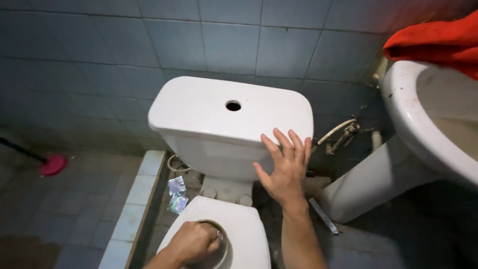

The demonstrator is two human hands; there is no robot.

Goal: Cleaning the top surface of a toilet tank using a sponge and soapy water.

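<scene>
Blue-grey wall tiles (229,40) close in the corner, and right in front of me sits the white toilet, its cistern (219,149) against the wall with the lid (199,107) on top and a bare round hole (233,105) in the middle of that lid where no button or knob shows.

Right hand (286,169) is up at the front right corner of the cistern, fingers spread wide, palm flat against the porcelain just under the lid's edge. Nothing pinched there, just pressing or steadying.

Left hand (194,242) is down low at the toilet seat cover (244,234), curled over a round brownish opening or dish (219,249) near its front edge. Fingers are bent in, but whether they pinch anything I cannot tell; the knuckles hide it.

How far along? My read: early to middle. Lid seated, hole unfilled, no loose fitting in view.

Around me: two shiny crumpled wrappers (177,195) on the floor left of the bowl's base, a pink-headed tool (53,164) farther left on the floor tiles, a white hose (336,130) behind the cistern's right side, a white basin (418,124) on its pedestal at right with a red cloth (438,42) draped over its rim, and a pale strip (323,215) lying by the pedestal foot.
</scene>
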